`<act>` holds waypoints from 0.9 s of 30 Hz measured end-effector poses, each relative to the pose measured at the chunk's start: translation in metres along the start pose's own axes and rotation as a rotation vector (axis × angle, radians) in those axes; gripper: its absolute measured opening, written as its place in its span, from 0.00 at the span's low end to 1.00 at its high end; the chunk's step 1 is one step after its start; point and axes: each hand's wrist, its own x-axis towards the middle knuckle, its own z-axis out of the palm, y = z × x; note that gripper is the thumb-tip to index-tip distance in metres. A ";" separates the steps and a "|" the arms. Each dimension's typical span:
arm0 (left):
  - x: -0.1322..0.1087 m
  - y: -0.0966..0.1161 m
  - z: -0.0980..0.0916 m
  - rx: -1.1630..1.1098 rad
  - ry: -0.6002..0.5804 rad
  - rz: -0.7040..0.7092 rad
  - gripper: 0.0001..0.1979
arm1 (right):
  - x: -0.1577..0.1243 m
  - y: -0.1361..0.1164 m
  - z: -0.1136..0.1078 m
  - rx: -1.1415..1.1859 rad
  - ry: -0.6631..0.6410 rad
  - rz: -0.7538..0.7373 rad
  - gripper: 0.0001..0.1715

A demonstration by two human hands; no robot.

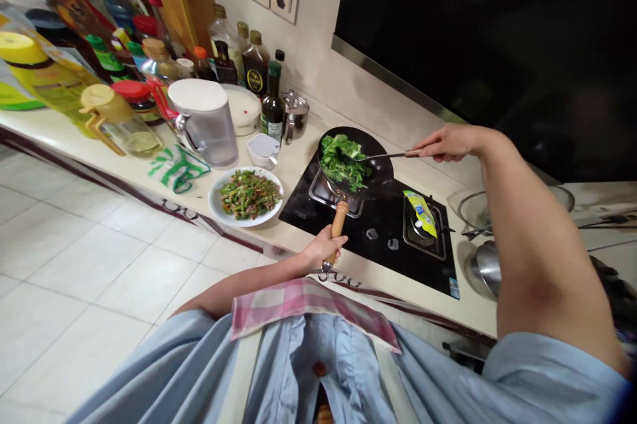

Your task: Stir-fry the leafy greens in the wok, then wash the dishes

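Observation:
My left hand (324, 246) is wrapped round the wooden handle of a black wok (382, 175) on the left burner of the stove. Chopped leafy greens (343, 162) lie in the wok, mostly toward its left side. From the right, my right hand (448, 142) grips the handle of a spatula (385, 156), whose head is partly hidden among the greens. A white plate (215, 202) of cooked green vegetables and meat pieces stands on the counter left of the stove.
A yellow-green packet (421, 212) lies on the right burner. Behind the plate are a lidded water pitcher (212, 125), a small white container (263, 150) and several bottles (256, 62). Metal cookware (485, 268) sits right of the stove. A dark range hood (478, 46) overhangs the back.

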 end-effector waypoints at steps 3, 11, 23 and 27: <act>-0.001 0.002 0.001 0.003 0.014 -0.008 0.10 | 0.009 -0.015 0.014 0.040 0.002 0.077 0.23; 0.004 -0.003 0.000 -0.008 0.024 -0.002 0.12 | -0.010 -0.048 0.041 -0.141 -0.071 0.034 0.21; 0.007 -0.006 0.001 -0.092 0.002 0.009 0.17 | -0.014 -0.046 0.032 0.212 -0.303 -0.017 0.18; 0.011 -0.010 -0.002 -0.093 -0.004 0.002 0.19 | -0.005 -0.027 0.033 0.289 -0.138 0.051 0.23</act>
